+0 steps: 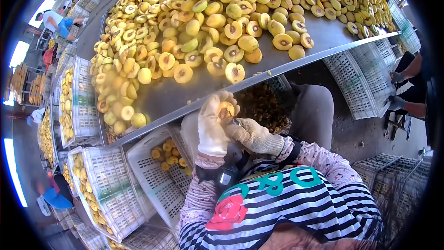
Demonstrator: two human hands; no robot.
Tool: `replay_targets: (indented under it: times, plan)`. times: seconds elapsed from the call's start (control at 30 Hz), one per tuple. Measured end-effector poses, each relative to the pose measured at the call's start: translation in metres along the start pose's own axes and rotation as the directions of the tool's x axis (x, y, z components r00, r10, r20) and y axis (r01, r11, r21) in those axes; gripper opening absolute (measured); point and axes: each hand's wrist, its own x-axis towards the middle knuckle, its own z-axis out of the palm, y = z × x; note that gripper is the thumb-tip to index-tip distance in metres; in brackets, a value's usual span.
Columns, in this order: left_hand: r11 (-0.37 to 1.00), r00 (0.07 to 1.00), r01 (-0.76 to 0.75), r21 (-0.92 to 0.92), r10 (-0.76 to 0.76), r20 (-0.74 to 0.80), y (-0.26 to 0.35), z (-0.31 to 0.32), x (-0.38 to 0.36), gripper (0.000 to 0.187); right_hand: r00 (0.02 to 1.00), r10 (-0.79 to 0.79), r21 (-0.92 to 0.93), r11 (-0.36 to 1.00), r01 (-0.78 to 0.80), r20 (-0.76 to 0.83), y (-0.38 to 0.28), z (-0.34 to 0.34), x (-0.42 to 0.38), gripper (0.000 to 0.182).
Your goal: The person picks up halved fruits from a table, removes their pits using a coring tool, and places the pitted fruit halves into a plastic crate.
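So I was standing there watching, and the piece of fruit [225,110] sat up in the left hand [212,125], right by the metal edge of the sorting table [330,34]. That glove was closed around it in a loose cup, fingers bent over the far side. The right hand [255,137] was right up against it, fingers curled in around a small dark thing [236,121] poking out near the fruit. Couldn't make out what that was, or how hard it was being pinched.

My guess on handling: super light, flesh firm enough to hold its shape but easy to bruise, and slick wherever it was cut and wet. I'd have gone for the rounded skin side, cupped in palm and fingers, cut face left alone. Squeeze hard and I reckon it'd squirt out or tear. The knit gloves probably helped with grip.

Up on the table there was a huge heap of yellow halves [189,32], plenty cut side up. A white crate [159,194] with some yellow fruit [170,155] stood below, on the left-hand side.
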Motion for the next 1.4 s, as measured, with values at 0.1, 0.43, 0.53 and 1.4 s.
replay_targets:
  times: [0.1, 0.43, 0.53, 1.4]
  plan:
    - [0.997, 0.995, -0.081, 0.0, 0.081, -0.057, -0.002, 0.01, -0.006, 0.023, 0.988, -0.146, -0.015, 0.989, 0.145, -0.048, -0.001, -0.002, -0.002, 0.047]
    - [0.989, 0.967, -0.125, -0.074, 0.138, 0.216, -0.003, 0.002, -0.012, 0.027, 0.953, -0.303, 0.042, 0.952, 0.303, 0.006, 0.01, 0.002, -0.009, 0.042]
    - [0.997, 0.958, -0.058, -0.051, 0.07, 0.278, 0.002, -0.002, -0.008, 0.027, 0.99, -0.036, 0.132, 0.991, 0.019, 0.134, -0.008, -0.004, -0.019, 0.041]
    - [0.229, 0.794, -0.345, 0.91, 0.589, 0.152, 0.104, -0.084, -0.024, 0.016, 0.882, 0.132, 0.779, 0.424, -0.462, 0.451, 0.007, 0.009, -0.013, 0.051]
